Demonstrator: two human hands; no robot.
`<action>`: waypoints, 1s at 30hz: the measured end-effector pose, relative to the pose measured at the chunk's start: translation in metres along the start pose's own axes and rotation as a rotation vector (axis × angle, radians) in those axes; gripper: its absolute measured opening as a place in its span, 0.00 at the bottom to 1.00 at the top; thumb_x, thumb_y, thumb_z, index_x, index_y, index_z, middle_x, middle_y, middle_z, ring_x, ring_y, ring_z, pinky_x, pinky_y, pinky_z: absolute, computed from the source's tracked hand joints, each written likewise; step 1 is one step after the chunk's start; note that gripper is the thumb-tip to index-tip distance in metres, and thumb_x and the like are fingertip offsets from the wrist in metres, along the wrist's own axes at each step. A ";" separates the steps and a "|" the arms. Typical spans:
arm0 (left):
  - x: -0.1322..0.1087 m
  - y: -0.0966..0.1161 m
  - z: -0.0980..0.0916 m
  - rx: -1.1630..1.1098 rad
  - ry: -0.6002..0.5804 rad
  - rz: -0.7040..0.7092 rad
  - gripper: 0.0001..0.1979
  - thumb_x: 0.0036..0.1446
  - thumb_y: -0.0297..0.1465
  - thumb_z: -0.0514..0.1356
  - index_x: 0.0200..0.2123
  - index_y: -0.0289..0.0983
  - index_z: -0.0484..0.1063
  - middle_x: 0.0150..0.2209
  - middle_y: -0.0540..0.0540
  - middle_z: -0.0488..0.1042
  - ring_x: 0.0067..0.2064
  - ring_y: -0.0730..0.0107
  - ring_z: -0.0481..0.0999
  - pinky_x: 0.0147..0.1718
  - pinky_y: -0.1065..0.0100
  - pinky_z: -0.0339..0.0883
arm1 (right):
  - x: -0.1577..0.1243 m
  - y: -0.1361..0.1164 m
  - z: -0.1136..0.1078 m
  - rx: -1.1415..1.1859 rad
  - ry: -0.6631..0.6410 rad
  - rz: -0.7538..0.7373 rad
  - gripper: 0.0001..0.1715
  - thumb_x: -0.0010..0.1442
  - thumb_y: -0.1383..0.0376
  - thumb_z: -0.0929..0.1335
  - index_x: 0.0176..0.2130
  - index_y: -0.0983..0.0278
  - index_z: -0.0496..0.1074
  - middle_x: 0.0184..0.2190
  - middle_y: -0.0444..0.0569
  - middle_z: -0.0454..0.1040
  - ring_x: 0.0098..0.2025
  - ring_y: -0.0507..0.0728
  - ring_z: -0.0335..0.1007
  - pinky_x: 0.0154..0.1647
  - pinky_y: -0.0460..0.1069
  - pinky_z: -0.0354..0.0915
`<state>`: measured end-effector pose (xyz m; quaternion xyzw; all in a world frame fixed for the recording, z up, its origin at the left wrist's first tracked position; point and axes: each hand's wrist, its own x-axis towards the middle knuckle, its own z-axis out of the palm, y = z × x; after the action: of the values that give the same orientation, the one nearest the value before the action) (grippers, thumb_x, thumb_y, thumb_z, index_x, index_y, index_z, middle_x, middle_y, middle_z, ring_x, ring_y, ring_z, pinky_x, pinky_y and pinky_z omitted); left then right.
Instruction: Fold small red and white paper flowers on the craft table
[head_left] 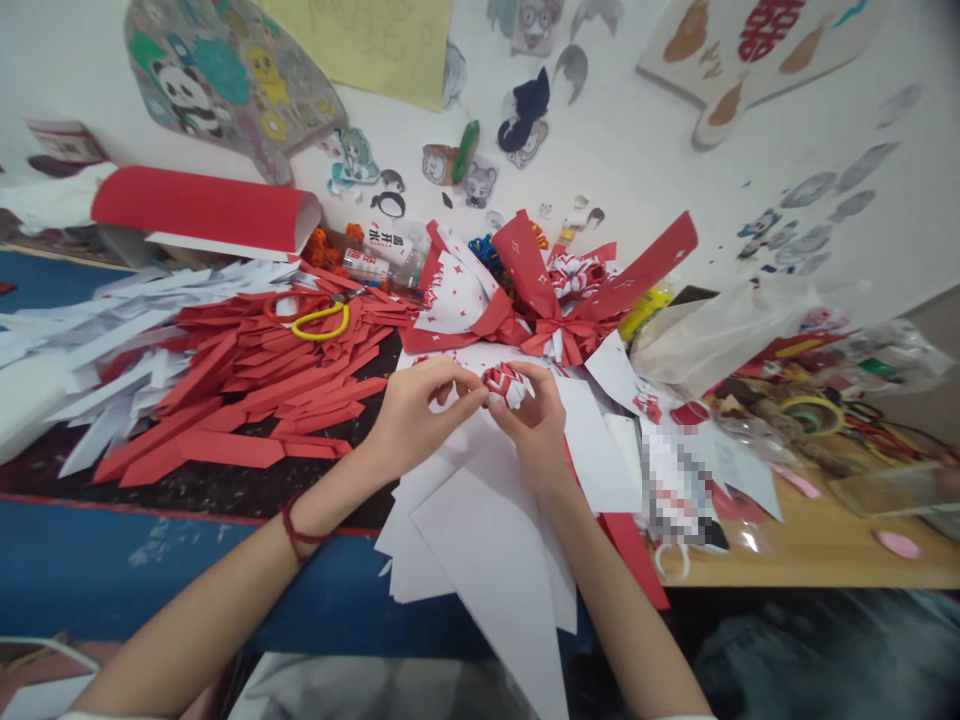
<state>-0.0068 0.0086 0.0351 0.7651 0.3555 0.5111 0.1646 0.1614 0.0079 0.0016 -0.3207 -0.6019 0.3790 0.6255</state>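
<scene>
Between my two hands, above the white sheets, I see a small red-and-white folded paper piece. My right hand curls round it, thumb below and fingers behind. The thumb and forefinger of my left hand pinch at its left side; a dark red cord circles that wrist. Behind my hands stands a bouquet wrapped in red patterned paper, with a red-and-white folded flower inside. To the left lies a heap of folded red paper strips, with yellow-and-red-handled scissors on top.
White paper strips pile up at far left, below a red paper roll. A plastic bottle lies near the wall. On the right are a plastic bag, a tape roll and a pink disc by the table edge.
</scene>
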 end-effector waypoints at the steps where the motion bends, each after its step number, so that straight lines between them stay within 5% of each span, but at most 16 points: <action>1: 0.003 0.001 -0.002 -0.118 -0.071 -0.110 0.10 0.61 0.33 0.59 0.31 0.35 0.75 0.29 0.48 0.76 0.28 0.75 0.68 0.26 0.72 0.60 | 0.000 0.000 -0.001 0.001 -0.015 -0.010 0.27 0.53 0.56 0.75 0.50 0.53 0.65 0.46 0.46 0.71 0.48 0.56 0.72 0.47 0.54 0.72; 6: 0.009 0.001 -0.009 -0.254 -0.185 -0.267 0.09 0.57 0.35 0.64 0.31 0.34 0.78 0.28 0.48 0.75 0.26 0.77 0.63 0.24 0.73 0.54 | 0.000 -0.001 -0.003 -0.038 -0.051 -0.030 0.27 0.53 0.54 0.74 0.50 0.54 0.66 0.46 0.47 0.70 0.48 0.56 0.71 0.47 0.54 0.72; 11: 0.007 0.001 -0.010 -0.159 -0.156 -0.114 0.07 0.55 0.34 0.65 0.30 0.35 0.77 0.25 0.51 0.73 0.25 0.78 0.59 0.24 0.72 0.53 | -0.001 -0.002 -0.002 -0.047 -0.057 -0.002 0.28 0.52 0.53 0.75 0.50 0.52 0.66 0.49 0.48 0.67 0.49 0.57 0.69 0.47 0.54 0.72; 18: 0.001 0.000 -0.004 0.177 -0.126 0.222 0.06 0.64 0.29 0.56 0.34 0.35 0.69 0.33 0.48 0.72 0.36 0.72 0.70 0.35 0.70 0.63 | -0.002 -0.003 -0.001 -0.079 -0.063 0.016 0.27 0.54 0.52 0.74 0.51 0.53 0.65 0.49 0.48 0.69 0.49 0.57 0.69 0.48 0.55 0.71; 24: 0.005 0.008 -0.011 0.063 -0.006 0.193 0.02 0.62 0.27 0.59 0.36 0.36 0.72 0.33 0.48 0.75 0.34 0.74 0.71 0.33 0.73 0.63 | 0.000 -0.005 -0.003 -0.011 -0.097 -0.030 0.26 0.56 0.53 0.73 0.52 0.53 0.67 0.46 0.49 0.72 0.49 0.59 0.70 0.49 0.56 0.70; 30: 0.005 0.000 -0.014 0.226 -0.044 0.291 0.04 0.63 0.31 0.59 0.37 0.37 0.73 0.34 0.47 0.77 0.38 0.70 0.73 0.38 0.68 0.63 | -0.002 -0.005 -0.002 -0.052 -0.127 0.030 0.27 0.56 0.51 0.72 0.53 0.53 0.66 0.48 0.48 0.71 0.51 0.59 0.70 0.50 0.57 0.70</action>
<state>-0.0180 0.0105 0.0438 0.8330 0.2927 0.4695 0.0096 0.1641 0.0039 0.0046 -0.3214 -0.6450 0.3922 0.5718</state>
